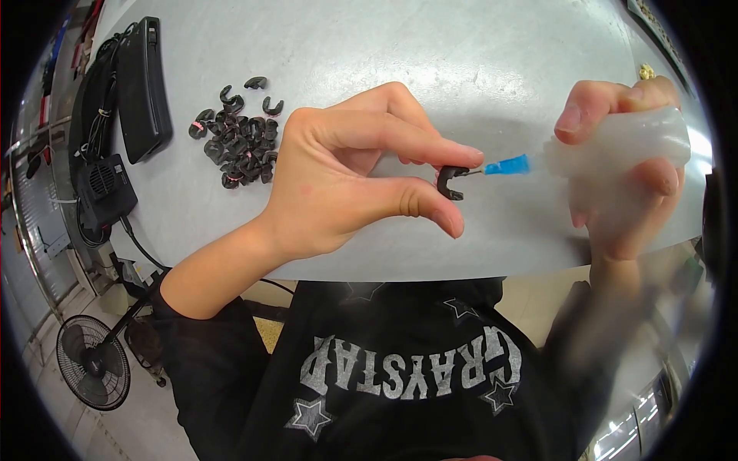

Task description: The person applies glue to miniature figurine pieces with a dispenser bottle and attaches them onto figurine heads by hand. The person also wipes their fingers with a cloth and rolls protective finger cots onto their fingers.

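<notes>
Between the thumb and forefinger of my left hand (pixel 346 165) is a small black C-shaped part (pixel 450 184), its opening facing right. My right hand (pixel 626 154) is wrapped round a translucent white squeeze bottle (pixel 649 138), tilted onto its side. A blue dispensing needle (pixel 509 164) sits at the bottle's end, and its thin metal tip reaches the upper inner side of the black part. Whether any liquid comes out is too small to tell. To the left of my left hand lies a loose pile of similar black C-shaped parts (pixel 240 146), a few with pinkish marks.
At the table's left stand a black flat box-like device (pixel 143 88), coiled black cables (pixel 96 123) and a black power adapter (pixel 108 188). The grey table (pixel 307 46) ends in front of my body. A black fan (pixel 93 361) stands lower left, off the table.
</notes>
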Motion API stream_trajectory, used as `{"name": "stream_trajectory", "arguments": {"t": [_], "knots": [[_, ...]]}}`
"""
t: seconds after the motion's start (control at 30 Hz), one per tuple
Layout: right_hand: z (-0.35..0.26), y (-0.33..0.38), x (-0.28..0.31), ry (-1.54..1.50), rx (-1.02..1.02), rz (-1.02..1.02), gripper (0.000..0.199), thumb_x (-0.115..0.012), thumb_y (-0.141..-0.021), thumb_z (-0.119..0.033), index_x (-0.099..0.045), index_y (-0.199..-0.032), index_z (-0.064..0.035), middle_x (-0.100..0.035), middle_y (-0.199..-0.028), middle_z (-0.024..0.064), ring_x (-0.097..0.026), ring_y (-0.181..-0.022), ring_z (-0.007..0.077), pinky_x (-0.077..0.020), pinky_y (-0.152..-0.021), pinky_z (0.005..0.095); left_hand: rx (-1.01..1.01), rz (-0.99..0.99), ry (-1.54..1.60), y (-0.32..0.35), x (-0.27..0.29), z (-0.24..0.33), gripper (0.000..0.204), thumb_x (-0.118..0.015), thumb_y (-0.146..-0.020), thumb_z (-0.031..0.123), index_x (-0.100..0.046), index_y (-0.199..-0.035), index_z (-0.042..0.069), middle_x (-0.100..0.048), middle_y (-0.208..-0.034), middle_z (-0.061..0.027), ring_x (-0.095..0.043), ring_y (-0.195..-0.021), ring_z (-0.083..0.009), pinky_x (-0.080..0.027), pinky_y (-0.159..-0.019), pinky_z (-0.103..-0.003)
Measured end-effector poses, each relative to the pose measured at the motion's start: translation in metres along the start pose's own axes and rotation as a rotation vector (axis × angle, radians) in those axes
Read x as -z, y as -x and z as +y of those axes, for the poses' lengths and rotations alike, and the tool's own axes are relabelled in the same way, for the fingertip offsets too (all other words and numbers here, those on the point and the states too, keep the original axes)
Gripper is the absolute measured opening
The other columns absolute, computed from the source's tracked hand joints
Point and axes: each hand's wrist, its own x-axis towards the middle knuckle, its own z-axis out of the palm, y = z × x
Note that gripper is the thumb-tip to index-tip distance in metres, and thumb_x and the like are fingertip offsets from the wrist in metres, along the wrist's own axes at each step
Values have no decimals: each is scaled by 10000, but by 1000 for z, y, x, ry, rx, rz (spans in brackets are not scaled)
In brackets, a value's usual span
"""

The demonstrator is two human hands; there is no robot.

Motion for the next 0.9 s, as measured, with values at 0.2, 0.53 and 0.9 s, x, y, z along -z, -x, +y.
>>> {"name": "stream_trajectory", "arguments": {"t": [0.2,0.53,0.9], "knots": [[11,0,6,-18,51,38,590,-556,-802,-603,-462,-1108,-107,-565,-898,107,-475,-670,110,-370,-519,204,28,17,17,1,0,-1,475,-843,-548,206,-688,-949,4,-539,-815,-20,-494,-784,-127,-420,-703,-245],[10,-24,22,50,192,131,580,-522,-837,-589,-468,-1131,-91,-562,-962,106,-494,-810,111,-400,-642,208,66,103,204,-5,0,0,342,-774,-641,-40,-693,-971,2,-565,-796,-27,-517,-752,-101,-450,-684,-226],[46,-70,53,483,444,245,333,-679,-789,-21,-526,-1085,-16,-617,-1048,76,-569,-973,113,-463,-841,247,85,113,267,5,0,0,293,-742,-711,4,-671,-995,-10,-552,-823,-20,-510,-808,-125,-430,-772,-257]]}}
